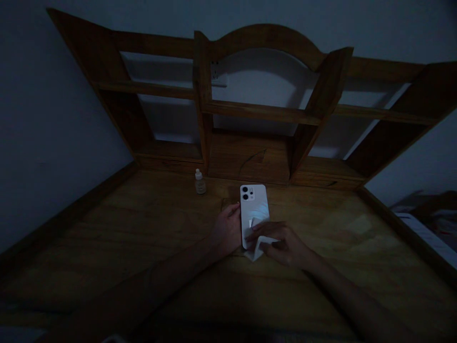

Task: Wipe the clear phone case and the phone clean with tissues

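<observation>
A white smartphone (254, 206) is held back side up above the wooden desk, its camera lenses at the top left corner. My left hand (227, 229) grips the phone along its left edge, with most of the fingers hidden from view. In my right hand (285, 244) is a white wipe (253, 252), folded and crumpled under the fingers. The fingertips press the wipe against the lower part of the phone's back. Whether the wipe is paper or cloth I cannot tell.
A small clear bottle with a white cap (200, 183) stands on the desk (160, 214), left of the phone. Behind rises a wooden shelf unit (260, 112) against the wall. A power socket (218, 78) shows through it. The room is dim.
</observation>
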Motion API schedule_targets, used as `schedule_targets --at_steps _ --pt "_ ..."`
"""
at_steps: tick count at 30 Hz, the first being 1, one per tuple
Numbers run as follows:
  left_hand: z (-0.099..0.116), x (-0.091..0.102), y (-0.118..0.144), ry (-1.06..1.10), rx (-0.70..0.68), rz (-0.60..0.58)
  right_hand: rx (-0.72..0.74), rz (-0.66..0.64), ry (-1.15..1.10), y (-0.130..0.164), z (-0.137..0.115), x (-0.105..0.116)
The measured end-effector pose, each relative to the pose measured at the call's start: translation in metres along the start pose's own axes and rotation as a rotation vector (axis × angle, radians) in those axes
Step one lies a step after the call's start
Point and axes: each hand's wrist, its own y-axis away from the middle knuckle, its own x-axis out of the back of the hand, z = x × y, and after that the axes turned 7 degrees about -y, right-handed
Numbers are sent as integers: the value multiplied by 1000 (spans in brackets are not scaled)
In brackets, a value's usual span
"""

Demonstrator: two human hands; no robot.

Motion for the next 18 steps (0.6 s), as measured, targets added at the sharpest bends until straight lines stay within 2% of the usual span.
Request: schedule_targets --at_steps 5,10,12,15,18 --pt "2 -1 0 34 19 15 -1 188 61 4 7 1" --pt "4 -3 2 64 53 -32 17 547 179 9 18 1" --pt "4 -5 4 52 69 -41 -17 639 195 10 20 4" --pt "4 -6 5 47 80 -55 -70 641 199 9 17 7" --pt "3 -5 4 72 75 -58 -79 567 232 8 15 6"
